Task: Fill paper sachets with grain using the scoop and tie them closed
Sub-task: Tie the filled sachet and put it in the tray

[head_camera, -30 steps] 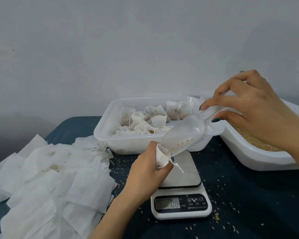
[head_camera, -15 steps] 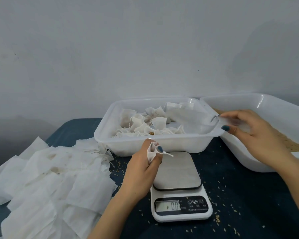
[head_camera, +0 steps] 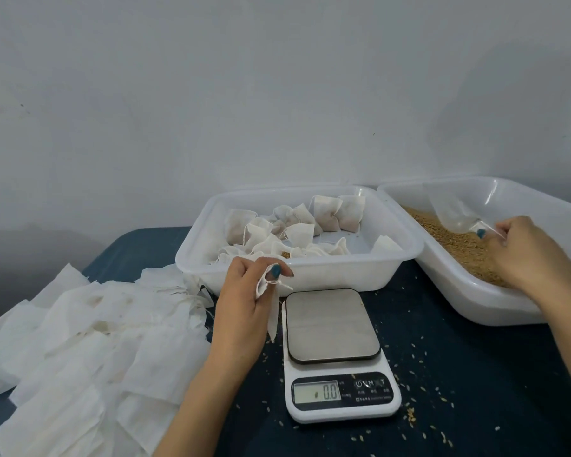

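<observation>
My left hand pinches a small white paper sachet by its top, just left of the scale; its drawstring sticks out to the right. My right hand grips the handle of the clear plastic scoop, which lies blurred over the brown grain in the white tub at the right. The scoop's bowl points toward the back of that tub.
A white tray behind the scale holds several tied sachets. A digital scale reading 0.0 stands in the middle. A heap of flat empty sachets covers the left of the dark blue table. Loose grains are scattered around the scale.
My right hand carried the scoop away from the sachet, rightward and down into the grain tub. My left hand drew the sachet back and closed its fingers on the sachet's top.
</observation>
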